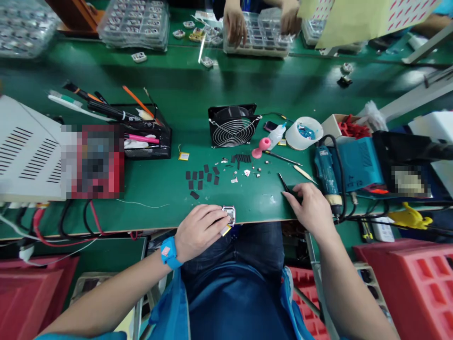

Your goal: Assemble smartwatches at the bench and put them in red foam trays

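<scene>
My left hand (pixel 201 229) is closed on a small silver watch case (pixel 230 215) at the table's front edge. The fingertips lie over its open inside, where small parts show. A yellow-edged battery (pixel 225 230) hangs below the case, partly hidden by the fingers. To the right, my right hand (pixel 311 205) rests low over the table, thumb and fingers around black tweezers (pixel 284 182) whose tip points away to the left. Ahead of my left hand lie several black rectangular pads (pixel 200 175) and small loose parts (pixel 247 173).
A fan (pixel 234 125) stands mid-table, with a pink-based dropper bottle (pixel 277 137) and white tub (pixel 304 133) beside it. An electric screwdriver (pixel 327 174) lies right; a pen tray (pixel 164 141) stands left. Across the table, another person's hands (pixel 235 23) touch a compartment tray (pixel 258 49).
</scene>
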`<state>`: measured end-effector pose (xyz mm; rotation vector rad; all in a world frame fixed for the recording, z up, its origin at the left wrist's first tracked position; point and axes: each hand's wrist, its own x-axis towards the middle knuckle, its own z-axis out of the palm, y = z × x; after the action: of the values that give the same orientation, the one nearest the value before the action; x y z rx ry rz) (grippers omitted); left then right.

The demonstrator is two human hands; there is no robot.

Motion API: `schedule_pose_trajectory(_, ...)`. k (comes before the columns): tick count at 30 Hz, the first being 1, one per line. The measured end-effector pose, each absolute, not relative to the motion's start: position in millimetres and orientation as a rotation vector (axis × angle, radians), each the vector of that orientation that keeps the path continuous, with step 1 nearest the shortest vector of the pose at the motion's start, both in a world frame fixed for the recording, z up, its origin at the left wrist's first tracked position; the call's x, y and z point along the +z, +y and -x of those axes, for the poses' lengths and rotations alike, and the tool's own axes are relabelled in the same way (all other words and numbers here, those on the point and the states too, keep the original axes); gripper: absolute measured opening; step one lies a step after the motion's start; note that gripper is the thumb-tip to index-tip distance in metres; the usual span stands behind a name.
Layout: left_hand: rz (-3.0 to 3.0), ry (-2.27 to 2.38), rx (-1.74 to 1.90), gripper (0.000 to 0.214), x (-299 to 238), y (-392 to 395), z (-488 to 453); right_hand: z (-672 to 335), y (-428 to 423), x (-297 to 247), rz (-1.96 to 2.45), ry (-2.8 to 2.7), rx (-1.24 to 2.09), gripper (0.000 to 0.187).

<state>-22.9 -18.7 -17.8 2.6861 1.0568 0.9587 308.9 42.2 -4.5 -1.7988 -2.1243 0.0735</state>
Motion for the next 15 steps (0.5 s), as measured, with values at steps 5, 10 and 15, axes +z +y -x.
schedule_pose_trajectory(5, -2.681, 1.155, 1.027, 0.019, -17.8, -22.1, 18.6, -300.6, 45.1, 6.1, 1.829, -1.924, 0.495, 0.045)
schedule_pose_trajectory(10, -2.641, 1.171, 1.031, 0.022, -19.9, -25.3, 18.1, -254.4, 41.9, 18.9, 1.485, -1.406, 1.156, 0.036)
schedule_pose_trajectory(15, -2.657, 1.129, 1.024, 0.02, -22.7, -26.3, 18.5, -192.8, 44.8, 22.3, 1.085, -1.244, 1.523, 0.026)
